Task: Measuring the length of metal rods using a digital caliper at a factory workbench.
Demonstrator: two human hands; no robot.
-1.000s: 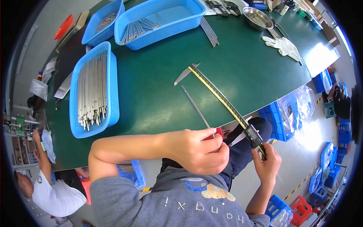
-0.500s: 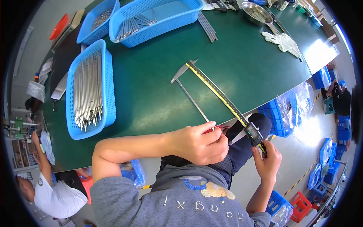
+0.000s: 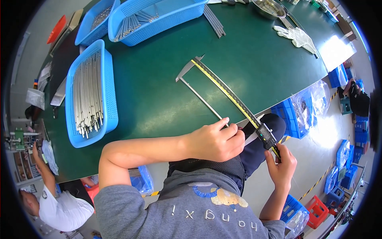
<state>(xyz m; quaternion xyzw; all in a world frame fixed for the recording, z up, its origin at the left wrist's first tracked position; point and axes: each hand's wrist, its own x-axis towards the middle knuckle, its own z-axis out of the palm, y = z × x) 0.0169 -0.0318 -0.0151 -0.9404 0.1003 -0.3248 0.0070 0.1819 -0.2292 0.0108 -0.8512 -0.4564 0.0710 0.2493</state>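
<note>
My left hand is closed round the near end of a thin metal rod. The rod's far tip meets the fixed jaw of a long digital caliper, whose yellow-edged beam slants over the green table. The caliper's sliding jaw is beside my left fingers, which partly hide it and the rod's near end. At the near end of the beam, just past the black display unit, my right hand grips the caliper between thumb and fingers.
A blue basket of metal rods stands left on the table. Behind it are another rod basket and a basket of small parts. Loose rods, a steel bowl and a white glove lie farther back. A co-worker sits left.
The view has shifted a little. My left hand has moved slightly away from my body, with the rod still against the caliper's fixed jaw. My right hand keeps its grip.
</note>
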